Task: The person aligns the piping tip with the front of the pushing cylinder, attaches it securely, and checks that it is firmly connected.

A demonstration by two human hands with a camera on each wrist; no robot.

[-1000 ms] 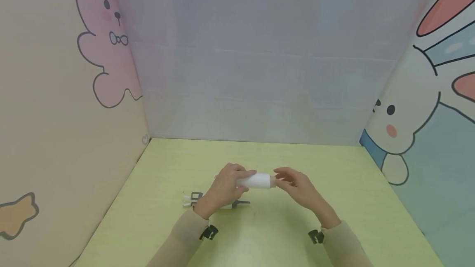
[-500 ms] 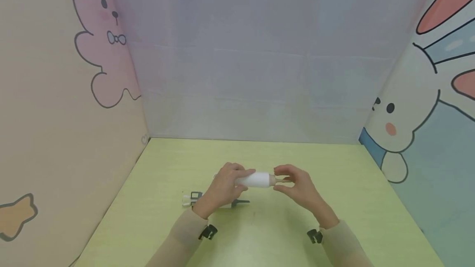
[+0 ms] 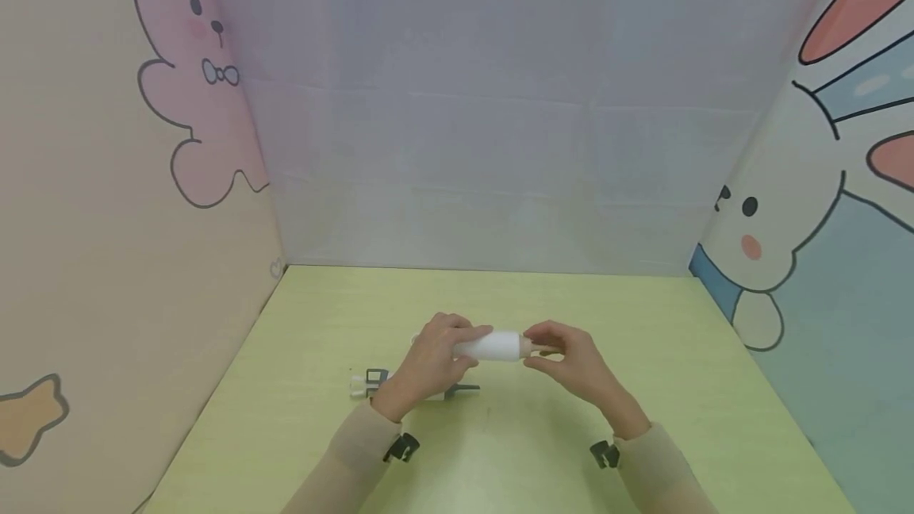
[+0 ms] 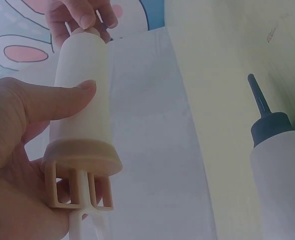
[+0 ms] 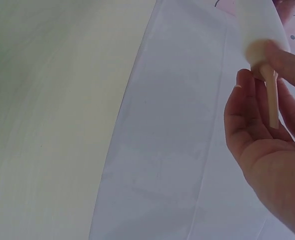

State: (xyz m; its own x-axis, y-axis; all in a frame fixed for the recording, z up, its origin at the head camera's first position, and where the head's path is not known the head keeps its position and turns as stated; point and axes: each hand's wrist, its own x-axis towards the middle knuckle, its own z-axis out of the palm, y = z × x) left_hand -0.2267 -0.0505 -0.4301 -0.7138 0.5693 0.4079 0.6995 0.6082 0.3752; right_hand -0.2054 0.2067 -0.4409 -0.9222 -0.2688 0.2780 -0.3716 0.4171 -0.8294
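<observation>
My left hand (image 3: pixel 437 357) grips the barrel of a white piping syringe (image 4: pixel 82 107), holding it roughly level above the table. Its thumb lies along the barrel, near the beige collar and square finger loops (image 4: pixel 101 192). A slim beige nozzle (image 5: pixel 271 100) projects from the syringe's right end. Around that nozzle's cap, the thumb and fingers of my right hand (image 3: pixel 571 359) pinch, leaving the thin tip loose inside the curled palm. Below my left hand lies a second white syringe with a dark grey nozzle (image 4: pixel 270 122), partly hidden by the hand in the head view.
The pale yellow-green table (image 3: pixel 343 300) runs back to a white sheet (image 3: pixel 500 141). Side panels with cartoon animals, including a rabbit (image 3: pixel 785 220), stand left and right. Each wrist carries a small black camera mount (image 3: pixel 402 446).
My right hand's fingers spread apart around the nozzle, then came together again on its cap. The left hand and both syringes stay nearly where they were.
</observation>
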